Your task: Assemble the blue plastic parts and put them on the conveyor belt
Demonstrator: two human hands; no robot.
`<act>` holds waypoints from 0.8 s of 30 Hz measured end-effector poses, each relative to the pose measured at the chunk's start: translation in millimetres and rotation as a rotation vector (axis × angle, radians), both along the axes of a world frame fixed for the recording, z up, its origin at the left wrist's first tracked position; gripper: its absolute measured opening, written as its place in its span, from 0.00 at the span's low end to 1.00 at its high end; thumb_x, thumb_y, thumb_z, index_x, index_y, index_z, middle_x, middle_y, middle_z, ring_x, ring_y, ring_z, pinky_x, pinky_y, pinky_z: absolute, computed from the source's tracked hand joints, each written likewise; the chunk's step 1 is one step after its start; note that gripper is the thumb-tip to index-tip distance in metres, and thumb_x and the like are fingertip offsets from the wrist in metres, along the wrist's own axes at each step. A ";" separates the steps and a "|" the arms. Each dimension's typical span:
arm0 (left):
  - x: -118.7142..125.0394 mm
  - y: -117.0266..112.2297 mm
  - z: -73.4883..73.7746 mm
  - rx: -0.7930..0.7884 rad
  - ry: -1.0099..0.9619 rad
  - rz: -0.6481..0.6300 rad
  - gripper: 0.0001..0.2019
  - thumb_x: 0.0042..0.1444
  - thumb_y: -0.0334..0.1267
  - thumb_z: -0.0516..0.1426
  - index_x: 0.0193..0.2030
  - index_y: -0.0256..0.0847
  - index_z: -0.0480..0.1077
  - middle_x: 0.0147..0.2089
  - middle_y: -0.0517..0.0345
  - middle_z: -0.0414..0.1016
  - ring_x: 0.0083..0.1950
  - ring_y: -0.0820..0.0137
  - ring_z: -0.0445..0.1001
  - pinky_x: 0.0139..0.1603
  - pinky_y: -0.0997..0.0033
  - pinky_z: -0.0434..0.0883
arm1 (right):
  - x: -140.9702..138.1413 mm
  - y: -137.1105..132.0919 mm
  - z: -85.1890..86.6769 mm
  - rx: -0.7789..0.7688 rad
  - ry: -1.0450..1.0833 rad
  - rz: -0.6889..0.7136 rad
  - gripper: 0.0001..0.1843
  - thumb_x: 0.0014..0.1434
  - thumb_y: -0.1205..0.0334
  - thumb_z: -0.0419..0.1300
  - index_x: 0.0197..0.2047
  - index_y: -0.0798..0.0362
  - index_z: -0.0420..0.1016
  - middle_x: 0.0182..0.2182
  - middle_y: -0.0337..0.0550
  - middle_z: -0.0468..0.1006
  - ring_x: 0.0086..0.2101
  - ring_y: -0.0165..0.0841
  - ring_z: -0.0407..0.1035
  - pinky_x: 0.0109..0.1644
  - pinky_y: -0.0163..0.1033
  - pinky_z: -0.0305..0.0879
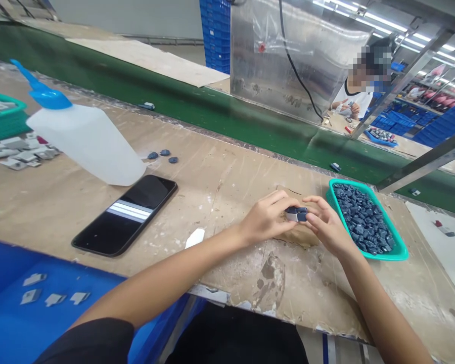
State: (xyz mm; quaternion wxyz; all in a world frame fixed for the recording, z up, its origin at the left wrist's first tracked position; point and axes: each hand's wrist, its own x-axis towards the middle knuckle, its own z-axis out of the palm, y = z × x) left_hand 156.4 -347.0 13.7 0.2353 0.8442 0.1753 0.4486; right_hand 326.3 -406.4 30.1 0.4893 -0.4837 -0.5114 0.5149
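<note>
Between my hands is a small block-like piece (296, 215), white on one side and dark blue on the other. My left hand (264, 216) pinches its left end, thumb below and fingers above. The fingertips of my right hand (329, 227) close on its dark blue end. Part of the piece is hidden by my fingers. Under both hands lies a brown scrap of paper or card (301, 236) on the worktable. Close to my right hand stands a green basket (401, 251) full of small dark blue pieces (364, 220).
On the left are a white squeeze bottle (87, 144) with a blue nozzle, a black phone (114, 230) and a heap of whitish parts (25, 151). A blue bin (7, 303) sits below the table edge. Beyond the green conveyor belt (220, 129), a co-worker (358, 96) handles something small.
</note>
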 end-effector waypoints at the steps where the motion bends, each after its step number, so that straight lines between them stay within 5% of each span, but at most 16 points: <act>1: 0.0 -1.9 0.9 0.026 -0.023 0.003 0.11 0.51 0.33 0.55 0.42 0.36 0.67 0.34 0.56 0.68 0.36 0.73 0.68 0.38 0.75 0.67 | 0.2 -1.0 0.8 -0.058 0.043 0.077 0.20 0.51 0.53 0.62 0.45 0.47 0.61 0.36 0.41 0.76 0.39 0.34 0.71 0.45 0.42 0.67; 7: 1.3 -8.5 2.5 0.092 -0.092 0.023 0.08 0.51 0.31 0.55 0.40 0.39 0.68 0.32 0.58 0.69 0.34 0.74 0.68 0.36 0.76 0.67 | -10.7 -7.5 2.7 0.003 0.086 0.154 0.24 0.51 0.51 0.61 0.46 0.43 0.53 0.33 0.39 0.76 0.38 0.35 0.72 0.48 0.46 0.64; 10: 0.8 -4.8 5.5 0.060 -0.064 -0.025 0.10 0.53 0.32 0.55 0.43 0.38 0.67 0.36 0.55 0.70 0.38 0.74 0.70 0.39 0.76 0.68 | -1.2 -7.4 13.5 0.084 -0.183 0.124 0.28 0.55 0.51 0.56 0.54 0.44 0.48 0.37 0.42 0.75 0.36 0.34 0.71 0.46 0.45 0.65; 12: -0.5 5.5 6.6 0.025 0.010 -0.050 0.11 0.54 0.32 0.54 0.45 0.38 0.66 0.41 0.54 0.70 0.43 0.73 0.70 0.44 0.74 0.68 | 19.4 -7.6 23.0 0.178 -0.506 -0.023 0.33 0.55 0.52 0.55 0.60 0.45 0.44 0.42 0.46 0.73 0.37 0.35 0.70 0.44 0.45 0.66; 15: -1.6 38.4 3.0 -0.039 0.142 0.020 0.12 0.53 0.29 0.52 0.45 0.39 0.67 0.44 0.55 0.70 0.45 0.72 0.69 0.44 0.74 0.68 | 63.4 -9.9 28.9 0.287 -1.017 -0.332 0.28 0.55 0.56 0.53 0.58 0.49 0.54 0.45 0.48 0.71 0.39 0.39 0.68 0.42 0.46 0.66; 17: 0.1 70.9 -2.0 -0.093 0.195 0.115 0.14 0.50 0.26 0.52 0.44 0.39 0.68 0.44 0.56 0.70 0.43 0.72 0.69 0.40 0.76 0.69 | 89.7 -11.3 23.6 0.299 -1.235 -0.381 0.19 0.54 0.59 0.51 0.49 0.52 0.66 0.42 0.50 0.72 0.41 0.42 0.68 0.43 0.47 0.65; 24: 22.5 188.8 -7.0 -0.196 0.433 0.560 0.18 0.50 0.23 0.50 0.47 0.37 0.67 0.47 0.51 0.68 0.49 0.68 0.66 0.50 0.71 0.65 | 114.1 -8.8 -5.0 0.275 -1.303 -0.448 0.13 0.49 0.58 0.49 0.32 0.53 0.71 0.30 0.47 0.75 0.29 0.39 0.70 0.34 0.43 0.68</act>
